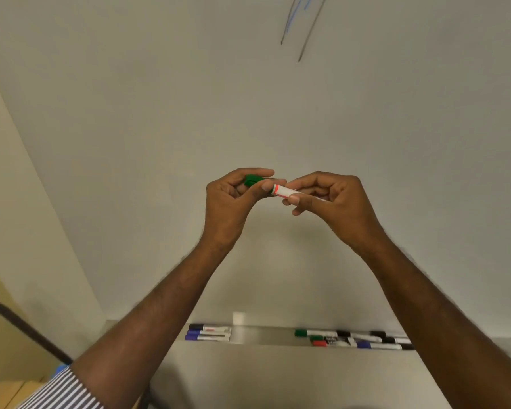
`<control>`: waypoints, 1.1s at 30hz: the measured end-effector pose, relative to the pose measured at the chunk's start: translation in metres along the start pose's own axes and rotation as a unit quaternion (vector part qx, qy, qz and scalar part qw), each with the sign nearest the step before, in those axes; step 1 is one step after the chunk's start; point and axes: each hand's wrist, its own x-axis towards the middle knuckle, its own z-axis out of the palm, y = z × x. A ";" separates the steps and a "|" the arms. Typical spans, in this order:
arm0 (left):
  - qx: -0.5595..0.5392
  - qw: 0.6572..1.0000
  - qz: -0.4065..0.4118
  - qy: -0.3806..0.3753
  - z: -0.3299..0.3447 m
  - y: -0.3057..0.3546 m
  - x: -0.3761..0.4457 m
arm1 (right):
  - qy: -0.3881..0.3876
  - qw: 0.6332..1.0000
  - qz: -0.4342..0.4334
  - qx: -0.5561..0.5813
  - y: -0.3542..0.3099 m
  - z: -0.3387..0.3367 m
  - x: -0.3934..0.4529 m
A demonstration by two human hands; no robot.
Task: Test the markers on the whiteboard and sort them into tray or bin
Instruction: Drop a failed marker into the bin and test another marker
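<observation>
White and wide, the whiteboard [160, 119] fills my view, with a beige wall [15, 202] at the far left. Near the lower left I see a striped sleeve [62, 388]. On the tray [260, 335] under the board, three markers [208, 333] lie side by side on the left part. In the middle, my left hand [230, 202] has its fingers curled round the green cap [252, 180]. Just beside it, my right hand [328, 199] pinches the white barrel of the marker [285, 191]; I cannot tell if the cap is on or off. Above right, faint pen strokes [303, 28] mark the board. On the right part of the tray lies a bigger group of markers [354, 339].
</observation>
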 end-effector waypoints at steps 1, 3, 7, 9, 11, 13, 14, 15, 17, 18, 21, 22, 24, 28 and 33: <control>-0.004 1.000 -0.008 -0.011 0.001 -0.002 -0.006 | 0.004 1.000 0.005 -0.015 0.002 -0.002 -0.007; -0.001 0.999 -0.027 -0.025 0.004 -0.006 -0.018 | 0.005 0.999 0.017 -0.045 0.008 -0.007 -0.021; 0.049 0.996 -0.059 -0.046 0.015 -0.023 -0.039 | -0.004 0.994 0.038 -0.098 0.023 -0.022 -0.043; 0.068 0.993 -0.073 -0.061 0.021 -0.033 -0.046 | -0.010 0.992 0.052 -0.115 0.034 -0.030 -0.051; 0.071 0.991 -0.089 -0.068 0.029 -0.043 -0.052 | -0.017 0.989 0.069 -0.129 0.046 -0.039 -0.059; 0.081 0.989 -0.101 -0.072 0.041 -0.054 -0.056 | -0.022 0.987 0.083 -0.133 0.060 -0.049 -0.067; 0.086 0.988 -0.105 -0.075 0.048 -0.060 -0.058 | -0.024 0.987 0.091 -0.129 0.067 -0.056 -0.071; 0.093 0.987 -0.108 -0.078 0.055 -0.066 -0.060 | -0.025 0.987 0.098 -0.121 0.075 -0.063 -0.075; 0.108 0.984 -0.111 -0.083 0.073 -0.080 -0.063 | -0.031 0.987 0.110 -0.110 0.092 -0.078 -0.082; 0.115 0.983 -0.114 -0.084 0.082 -0.086 -0.065 | -0.034 0.987 0.115 -0.109 0.100 -0.087 -0.085; 0.140 0.978 -0.121 -0.092 0.112 -0.107 -0.071 | -0.046 0.986 0.122 -0.108 0.125 -0.115 -0.096; 0.151 0.976 -0.121 -0.096 0.122 -0.114 -0.074 | -0.050 0.985 0.123 -0.109 0.133 -0.125 -0.101; 0.163 0.973 -0.126 -0.103 0.142 -0.130 -0.082 | -0.058 0.984 0.129 -0.112 0.151 -0.145 -0.111; 0.210 0.959 -0.144 -0.124 0.179 -0.169 -0.107 | -0.074 0.976 0.143 -0.146 0.190 -0.178 -0.145; 0.291 0.913 -0.180 -0.222 0.213 -0.229 -0.154 | -0.094 0.958 0.211 -0.170 0.243 -0.205 -0.214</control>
